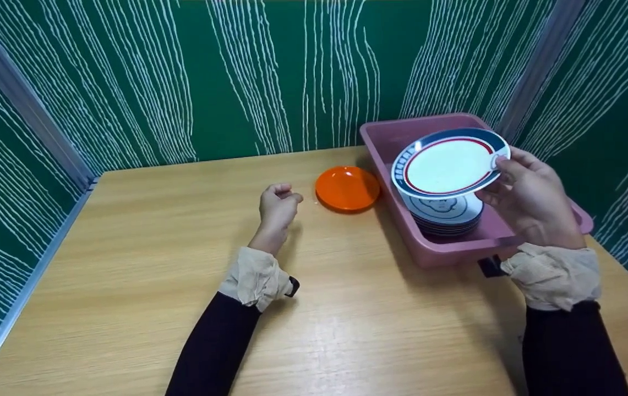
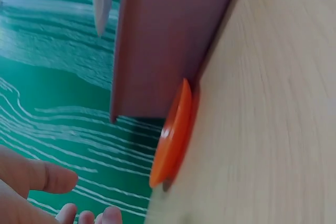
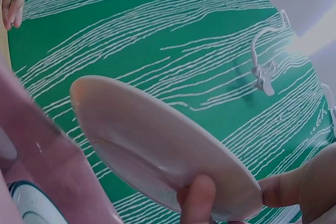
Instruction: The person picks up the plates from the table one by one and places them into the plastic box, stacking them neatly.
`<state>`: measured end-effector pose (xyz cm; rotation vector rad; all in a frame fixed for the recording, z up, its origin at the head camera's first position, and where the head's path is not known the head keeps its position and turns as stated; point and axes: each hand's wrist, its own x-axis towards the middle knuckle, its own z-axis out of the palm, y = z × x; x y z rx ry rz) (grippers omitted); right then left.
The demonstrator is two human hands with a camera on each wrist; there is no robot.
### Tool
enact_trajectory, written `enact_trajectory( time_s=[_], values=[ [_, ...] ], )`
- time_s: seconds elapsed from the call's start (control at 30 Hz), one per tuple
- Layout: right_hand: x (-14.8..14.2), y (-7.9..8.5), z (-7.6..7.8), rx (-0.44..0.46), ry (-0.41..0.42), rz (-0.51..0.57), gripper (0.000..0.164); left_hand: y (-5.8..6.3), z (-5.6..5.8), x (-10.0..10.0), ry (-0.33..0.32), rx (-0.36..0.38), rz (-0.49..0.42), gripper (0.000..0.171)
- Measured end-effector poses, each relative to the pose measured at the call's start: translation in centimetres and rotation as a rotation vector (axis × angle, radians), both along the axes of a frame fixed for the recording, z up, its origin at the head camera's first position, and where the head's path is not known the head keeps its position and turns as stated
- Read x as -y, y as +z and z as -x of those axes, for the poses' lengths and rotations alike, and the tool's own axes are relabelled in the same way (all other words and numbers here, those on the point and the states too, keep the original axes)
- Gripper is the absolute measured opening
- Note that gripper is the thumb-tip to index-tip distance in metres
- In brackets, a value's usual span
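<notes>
My right hand [image 1: 534, 192] pinches the near right rim of a white plate [image 1: 448, 168] with a blue border and a red ring. That plate is tilted above a pink plastic tub [image 1: 424, 242], and its pale underside shows in the right wrist view. Below it, inside the tub, a stack of white plates [image 1: 446, 212] with a dark drawing on the top one is partly hidden. An orange plate [image 1: 348, 188] lies on the table just left of the tub. My left hand [image 1: 279, 212] hovers left of the orange plate with relaxed, slightly bent fingers, holding nothing.
The wooden table [image 1: 143, 264] reaches back to a green wall [image 1: 225, 110] with white wavy lines. Grey metal posts [image 1: 528, 71] stand at the corners. A white hook-like fixture [image 3: 262, 72] shows against the green wall in the right wrist view.
</notes>
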<state>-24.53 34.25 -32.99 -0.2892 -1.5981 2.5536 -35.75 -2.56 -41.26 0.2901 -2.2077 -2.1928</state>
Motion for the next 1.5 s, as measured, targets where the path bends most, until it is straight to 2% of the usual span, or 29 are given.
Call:
enact_trajectory(
  time_s=[0.13,0.33,0.57,0.7,0.87,1.2,1.33,1.5],
  values=[
    [-0.4,-0.6,0.6,0.045,-0.022,-0.030,0.050,-0.8,0.7,0.0,0.000,0.018,0.024,0.041],
    [-0.9,-1.5,1.4,0.109,-0.050,-0.067,0.053,-1.3,1.9,-0.4,-0.042,0.100,0.027,0.055],
    [-1.7,-2.2,1.8,0.180,-0.075,-0.216,0.049,-1.9,2.8,-0.7,-0.065,0.143,-0.061,0.063],
    [-1.9,-2.5,2.0,0.209,-0.088,-0.319,0.050,-2.4,3.3,-0.7,-0.090,0.163,-0.157,0.067],
    [-2.0,-3.0,2.2,0.242,-0.083,-0.372,0.054,-3.2,3.9,-0.8,-0.090,0.191,-0.235,0.068],
    [-1.6,-3.5,2.5,0.224,-0.067,-0.375,0.059,-2.9,5.0,-1.4,-0.069,0.229,-0.238,0.066],
    [-1.6,-3.5,2.7,0.264,-0.066,-0.407,0.058,-3.0,5.3,-1.8,-0.083,0.244,-0.239,0.061],
    [-1.4,-3.6,2.9,0.300,-0.072,-0.536,0.059,-2.8,5.7,-2.5,-0.102,0.277,-0.220,0.054]
  ],
)
